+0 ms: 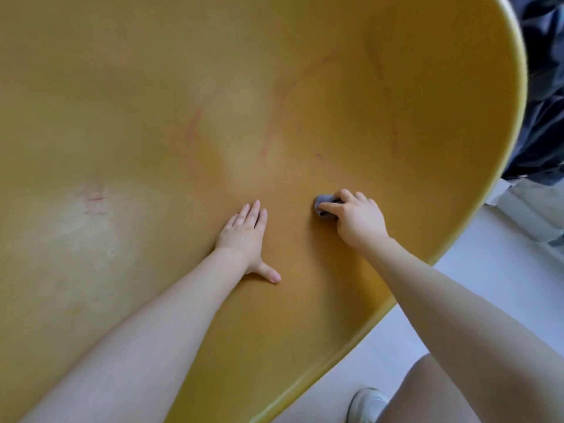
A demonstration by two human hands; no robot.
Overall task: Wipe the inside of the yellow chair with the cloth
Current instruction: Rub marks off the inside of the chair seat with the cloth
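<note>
Wiping is under way inside the chair: near frame centre the left hand presses flat, fingers straight, holding nothing; right of it, the right hand grips the bunched cloth against the shell. Next, I judge, strokes toward the red marks above.

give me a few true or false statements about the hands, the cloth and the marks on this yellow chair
1. The right hand grips a grey cloth against the yellow chair. True.
2. The left hand is curled in a fist. False: it lies flat on the chair's surface with straight fingers and the thumb spread out.
3. Reddish marks show on the chair beyond the hands. True.
4. The cloth covers the whole seat. False: it is a small wad, mostly hidden under the right hand's fingers.
5. A white shoe shows on the floor near the bottom edge. True.
</note>
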